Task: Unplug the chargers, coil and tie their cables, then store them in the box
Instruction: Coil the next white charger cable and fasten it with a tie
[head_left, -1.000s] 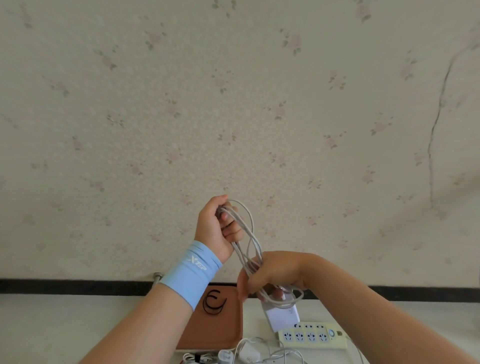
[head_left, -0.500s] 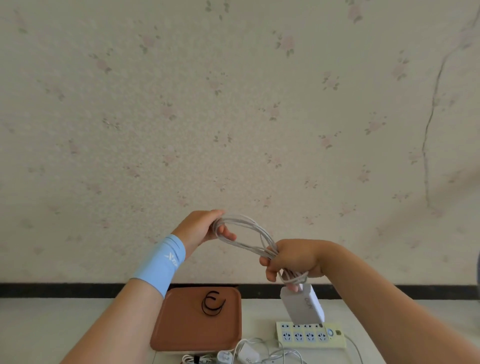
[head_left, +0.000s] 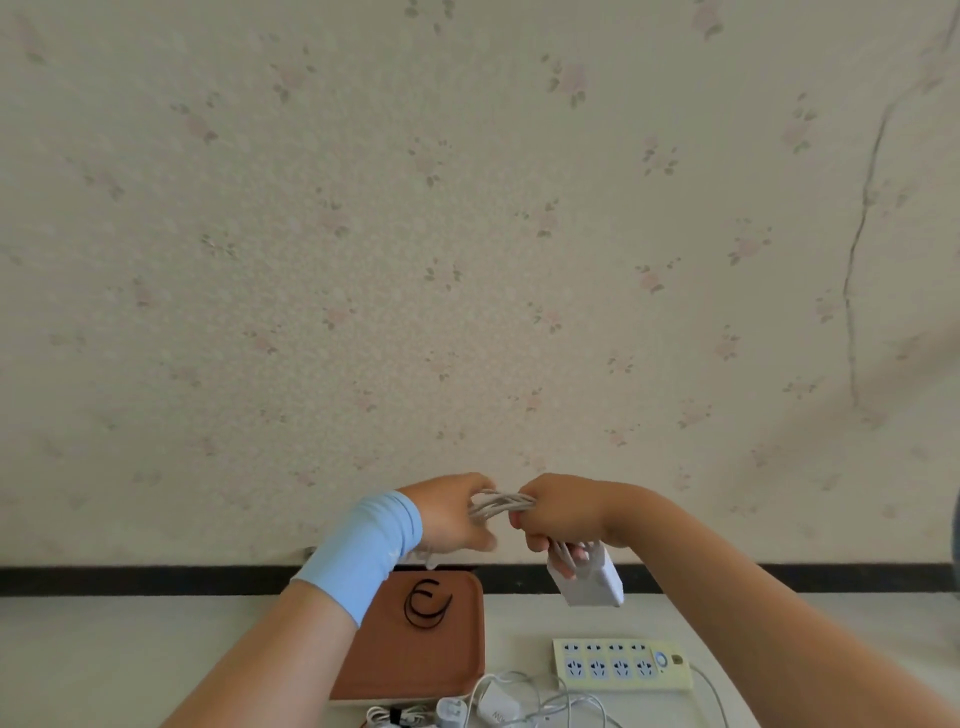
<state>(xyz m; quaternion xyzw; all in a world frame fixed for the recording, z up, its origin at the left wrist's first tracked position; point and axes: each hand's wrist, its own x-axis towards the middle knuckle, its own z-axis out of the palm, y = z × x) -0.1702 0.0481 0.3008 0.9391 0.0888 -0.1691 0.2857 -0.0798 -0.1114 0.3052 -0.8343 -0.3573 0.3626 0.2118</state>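
A pale table (head_left: 130, 654) carried a brown-topped box (head_left: 415, 660), a yellowish power strip (head_left: 621, 666) just right of it, and loose white chargers (head_left: 496, 707) with tangled cables (head_left: 569, 709) along its near edge.

Two hands (head_left: 451, 519) (head_left: 563, 514); one held cable (head_left: 501, 504); one power strip (head_left: 621, 666); one tray (head_left: 415, 657).

No word, brand or number can be read with certainty. A small white charger (head_left: 497, 711) at the bottom edge of the frame, just right of centre, carries grey print too blurred to make out; the white charger block (head_left: 592, 584) hanging under the coiled cable (head_left: 501, 503) at lower centre shows no legible marking; the pale yellow power strip (head_left: 621, 665) at lower right bears only socket holes and a button, with no lettering that can be read.
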